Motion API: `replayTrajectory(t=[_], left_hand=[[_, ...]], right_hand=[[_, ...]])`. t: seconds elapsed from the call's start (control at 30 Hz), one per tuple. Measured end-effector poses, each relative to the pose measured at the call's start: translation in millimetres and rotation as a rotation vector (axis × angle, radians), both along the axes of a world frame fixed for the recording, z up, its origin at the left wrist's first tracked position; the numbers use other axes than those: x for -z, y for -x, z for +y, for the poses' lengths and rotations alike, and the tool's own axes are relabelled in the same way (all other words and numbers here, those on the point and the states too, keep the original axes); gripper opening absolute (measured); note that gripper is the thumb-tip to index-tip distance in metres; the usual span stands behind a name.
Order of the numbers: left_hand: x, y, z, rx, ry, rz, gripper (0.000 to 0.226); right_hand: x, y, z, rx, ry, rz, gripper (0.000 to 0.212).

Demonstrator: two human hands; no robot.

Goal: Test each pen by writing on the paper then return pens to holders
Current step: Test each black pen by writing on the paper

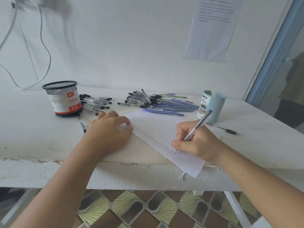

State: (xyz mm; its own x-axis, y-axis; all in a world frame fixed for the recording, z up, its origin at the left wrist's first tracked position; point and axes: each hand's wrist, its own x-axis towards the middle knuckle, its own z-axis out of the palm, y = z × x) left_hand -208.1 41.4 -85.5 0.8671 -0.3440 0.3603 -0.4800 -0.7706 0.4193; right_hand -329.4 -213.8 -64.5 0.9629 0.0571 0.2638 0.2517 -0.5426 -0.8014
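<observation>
My right hand [195, 142] grips a clear pen [198, 125], whose tip touches the white paper [158, 125] below a column of written marks. My left hand [108, 129] rests flat on the paper's left edge, fingers slightly bent. A black mesh holder [63, 97] with a red label stands at the back left. At the right stands a pale blue holder [212, 106]. Between them lie a pile of black-capped pens [95, 102], a second black-capped pile [141, 99] and several blue pens [172, 107].
A single pen [82, 125] lies next to my left hand, and a black pen cap piece [229, 130] lies right of the paper. The paper overhangs the table's chipped front edge [115, 163]. A white cable [44, 46] hangs on the wall at left.
</observation>
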Motion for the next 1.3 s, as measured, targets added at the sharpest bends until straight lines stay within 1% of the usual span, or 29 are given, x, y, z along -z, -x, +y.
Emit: replayTrajectory(t=[0.27, 0.4, 0.53, 0.83, 1.3], left_hand=[[0.3, 0.1, 0.0, 0.002, 0.0, 0.003, 0.027], [0.6, 0.3, 0.9, 0.007, 0.006, -0.003, 0.027], [1.1, -0.2, 0.8, 0.009, 0.001, 0.0, 0.027], [-0.7, 1.3, 0.1, -0.001, 0.002, 0.019, 0.026], [-3.4, 3.1, 0.4, 0.008, -0.021, 0.044, 0.027]], right_hand=[[2.9, -1.1, -1.0, 0.002, 0.01, -0.021, 0.032], [2.3, -0.6, -2.1, -0.02, -0.036, -0.008, 0.033], [2.5, -2.6, -0.3, 0.005, -0.004, -0.03, 0.032], [3.6, -2.4, -1.2, 0.003, -0.025, -0.045, 0.033], [0.6, -3.0, 0.2, 0.016, -0.071, -0.007, 0.037]])
